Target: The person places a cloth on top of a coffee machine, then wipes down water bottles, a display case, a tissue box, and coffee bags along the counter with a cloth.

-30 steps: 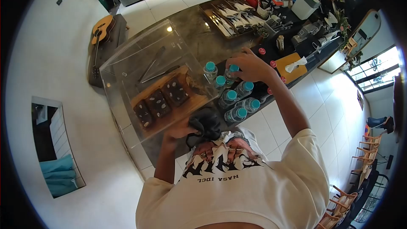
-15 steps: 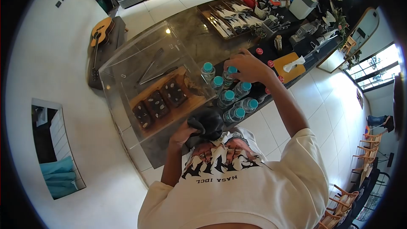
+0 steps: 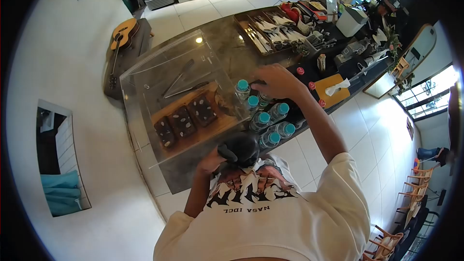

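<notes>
Bunched in my left hand [image 3: 210,161] is a black cloth [image 3: 239,150], held against the front of the shirt. My right hand [image 3: 278,81] is over the back of a group of clear bottles with teal caps, its blurred fingertips beside the nearest cap of the back-left bottle [image 3: 242,87]. Under the hand, another bottle [image 3: 264,99] shows only in part, with its cap hidden. Whether the fingers grip anything is unclear. Left of the bottles, a clear box [image 3: 129,97] covers a wooden board [image 3: 221,112] with dark, nut-topped loaves [image 3: 183,121] and tongs [image 3: 187,89].
Beyond my right hand lie a cutlery tray [image 3: 240,28], red-capped bottles [image 3: 300,71] and a yellow board [image 3: 340,94] with a tissue on the dark counter [image 3: 212,29]. A guitar [image 3: 124,34] rests on a bench at the left. Chairs [image 3: 419,176] stand at the right.
My right hand has shifted from around a teal cap, which was visible between its fingers, and now hides that cap. The view has tilted slightly. My left hand still holds the black cloth.
</notes>
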Demonstrator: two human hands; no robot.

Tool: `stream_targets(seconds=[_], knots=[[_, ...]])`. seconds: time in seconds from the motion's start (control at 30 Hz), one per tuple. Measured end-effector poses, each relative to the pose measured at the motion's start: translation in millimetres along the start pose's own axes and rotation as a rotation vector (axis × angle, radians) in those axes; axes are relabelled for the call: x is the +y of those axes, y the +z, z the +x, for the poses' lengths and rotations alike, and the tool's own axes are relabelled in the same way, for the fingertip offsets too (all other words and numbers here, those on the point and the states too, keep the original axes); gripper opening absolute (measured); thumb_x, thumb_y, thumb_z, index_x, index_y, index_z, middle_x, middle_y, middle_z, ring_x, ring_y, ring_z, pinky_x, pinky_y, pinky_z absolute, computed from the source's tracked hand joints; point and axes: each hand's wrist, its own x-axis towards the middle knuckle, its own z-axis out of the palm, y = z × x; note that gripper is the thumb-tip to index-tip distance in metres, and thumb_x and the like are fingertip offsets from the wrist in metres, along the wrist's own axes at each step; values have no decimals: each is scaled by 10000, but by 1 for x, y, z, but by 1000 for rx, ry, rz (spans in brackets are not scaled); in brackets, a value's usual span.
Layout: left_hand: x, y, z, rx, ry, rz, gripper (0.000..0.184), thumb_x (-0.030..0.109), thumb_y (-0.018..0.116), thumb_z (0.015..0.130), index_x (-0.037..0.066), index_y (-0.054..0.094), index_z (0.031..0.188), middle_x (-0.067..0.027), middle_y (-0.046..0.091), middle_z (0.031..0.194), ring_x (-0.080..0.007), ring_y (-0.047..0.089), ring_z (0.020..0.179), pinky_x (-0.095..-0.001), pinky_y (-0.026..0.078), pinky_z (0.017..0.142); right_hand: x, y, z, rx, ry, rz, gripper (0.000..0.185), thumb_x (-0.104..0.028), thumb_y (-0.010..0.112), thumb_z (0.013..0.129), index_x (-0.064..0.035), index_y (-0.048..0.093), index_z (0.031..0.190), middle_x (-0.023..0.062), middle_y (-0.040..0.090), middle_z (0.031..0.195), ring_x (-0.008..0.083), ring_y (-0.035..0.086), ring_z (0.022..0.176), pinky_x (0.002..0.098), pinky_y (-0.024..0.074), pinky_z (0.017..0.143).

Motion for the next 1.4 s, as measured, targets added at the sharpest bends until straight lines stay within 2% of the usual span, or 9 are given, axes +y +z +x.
stream_targets(seconds=[0.17,0.47,0.53,0.6,0.67,0.73,0.93,1.13,1.4], knots=[[19,19,0,-22,-1,-26,564,98,672,782,-56,524,1304,-122,592,1269,-192,605,1046,-323,481,904,-10,8,40,-226,59,31,393,-360,677,807,-117,649,1114,129,664,1005,339,624,955,434,486,826],[26,36,-11,-54,82,-40,476,19,624,803,-83,550,1261,-141,587,1294,-233,578,1164,-343,463,972,14,23,57,-42,-158,6,354,-402,695,779,-131,685,1005,131,673,969,337,637,941,424,499,797],[46,49,-15,-110,126,-6,497,22,636,804,-77,536,1280,-136,584,1299,-236,580,1160,-342,464,975,24,18,53,84,-51,22,367,-409,708,782,-127,692,1015,130,676,944,306,657,869,409,508,755],[52,38,-31,-29,-97,518,567,37,672,795,-57,501,1327,-124,561,1334,-236,576,1169,-331,462,988,13,-12,42,140,13,96,348,-371,708,805,-119,687,1043,120,681,929,263,659,815,383,508,705],[45,46,-34,-38,-65,457,568,41,672,798,-54,499,1330,-123,560,1336,-235,576,1169,-330,463,986,7,-35,25,182,78,168,331,-334,709,828,-111,683,1071,110,685,914,220,660,760,358,508,656],[41,52,-33,-59,9,359,570,49,671,804,-50,495,1337,-121,558,1339,-234,576,1168,-328,465,984,12,-51,6,565,21,325,288,-223,690,867,-84,668,1118,69,691,887,138,645,734,300,529,643],[23,69,-26,-100,202,134,575,68,671,819,-37,485,1352,-115,554,1346,-232,575,1167,-323,471,977,-6,-90,-99,977,-11,893,324,-196,576,962,36,574,1188,126,619,1112,194,659,934,292,586,763],[-6,115,-5,-8,-63,-428,542,205,592,931,0,426,1405,-126,518,1384,-231,527,1233,-387,424,1061,-2,-60,-215,917,-98,1138,413,-272,574,959,6,516,1260,102,571,1190,207,558,1105,357,430,970],[-63,159,9,-177,-193,-526,592,135,657,860,16,430,1394,-147,519,1377,-261,513,1259,-406,398,1083,-60,-32,-322,568,107,858,350,-220,680,893,56,589,1088,77,587,970,133,520,817,258,426,719]])
